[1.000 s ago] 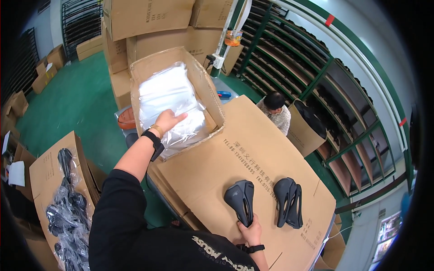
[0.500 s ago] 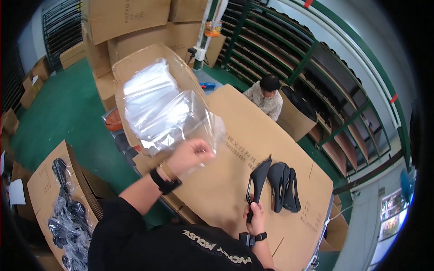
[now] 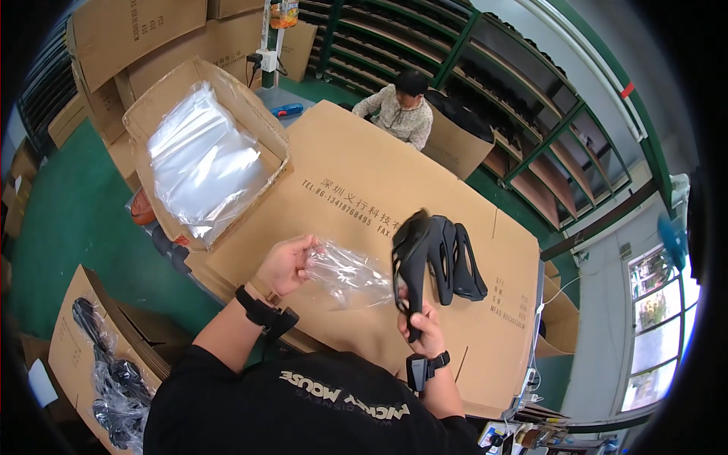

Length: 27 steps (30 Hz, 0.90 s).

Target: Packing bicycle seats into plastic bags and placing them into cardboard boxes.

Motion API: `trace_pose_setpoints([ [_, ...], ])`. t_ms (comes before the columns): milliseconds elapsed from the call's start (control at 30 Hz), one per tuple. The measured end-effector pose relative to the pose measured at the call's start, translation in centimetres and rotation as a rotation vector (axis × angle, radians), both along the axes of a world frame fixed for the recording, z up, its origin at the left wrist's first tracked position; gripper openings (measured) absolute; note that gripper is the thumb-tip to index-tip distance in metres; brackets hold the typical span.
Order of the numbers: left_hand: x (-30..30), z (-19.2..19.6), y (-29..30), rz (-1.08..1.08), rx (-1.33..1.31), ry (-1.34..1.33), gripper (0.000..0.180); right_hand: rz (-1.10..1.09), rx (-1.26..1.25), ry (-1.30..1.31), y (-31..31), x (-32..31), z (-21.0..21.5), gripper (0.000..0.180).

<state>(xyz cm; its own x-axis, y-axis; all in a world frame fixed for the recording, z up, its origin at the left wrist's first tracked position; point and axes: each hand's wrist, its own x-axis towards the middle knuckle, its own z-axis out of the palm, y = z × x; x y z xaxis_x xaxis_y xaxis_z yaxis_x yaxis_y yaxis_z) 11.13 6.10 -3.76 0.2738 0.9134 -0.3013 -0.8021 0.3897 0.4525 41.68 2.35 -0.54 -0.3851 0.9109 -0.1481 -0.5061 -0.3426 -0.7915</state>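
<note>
My left hand (image 3: pixel 287 265) is closed on the edge of a clear plastic bag (image 3: pixel 349 274), which stretches out to the right. My right hand (image 3: pixel 423 331) grips a black bicycle saddle (image 3: pixel 410 262) by its narrow nose, wide end pointing away from me. The bag's far end comes close up to this saddle; whether they touch I cannot tell. Just right of it, more black saddles (image 3: pixel 468 265) lie side by side on the cardboard-covered table (image 3: pixel 334 167), partly overlapped by the held one.
An open carton (image 3: pixel 277 171) of clear plastic bags (image 3: pixel 201 155) stands at the table's left. Bagged black saddles (image 3: pixel 121 379) lie on a carton at lower left. Across the table a person (image 3: pixel 402 110) sits before shelving (image 3: pixel 470 61). Stacked cartons (image 3: pixel 144 38) rise behind.
My left hand has drawn the plastic bag away from the carton, toward the saddle. In my right hand the saddle has turned. The whole view has shifted rightward.
</note>
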Motion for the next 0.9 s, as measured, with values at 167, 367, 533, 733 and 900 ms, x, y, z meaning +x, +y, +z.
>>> trace_pose_setpoints([
  [167, 1.8, 4.2, -0.2, 0.118, 0.179, 0.479, 0.018, 0.505, 0.22, -0.47, 0.5, -0.3, 3.1, 0.066],
  [367, 5.9, 4.5, -3.3, 0.253, 1.414, 1.492, 0.017, 0.174, 0.075, -0.565, 0.4, -1.2, 0.3, 0.056],
  [533, 11.5, 2.3, -8.2, -0.267, 1.381, 0.986, 0.02, -0.132, 0.645, -0.94, 1.5, -6.1, -1.5, 0.067],
  [733, 5.6, 1.5, -8.2, 0.106, 0.257, 0.374, 0.036, -0.417, 1.061, -0.927, 2.0, -6.5, -3.5, 0.063],
  [900, 2.8, 6.9, -10.9, 0.203, 0.313, 0.469, 0.057, 0.087, 1.07, -0.864, -2.4, -12.0, 2.5, 0.063],
])
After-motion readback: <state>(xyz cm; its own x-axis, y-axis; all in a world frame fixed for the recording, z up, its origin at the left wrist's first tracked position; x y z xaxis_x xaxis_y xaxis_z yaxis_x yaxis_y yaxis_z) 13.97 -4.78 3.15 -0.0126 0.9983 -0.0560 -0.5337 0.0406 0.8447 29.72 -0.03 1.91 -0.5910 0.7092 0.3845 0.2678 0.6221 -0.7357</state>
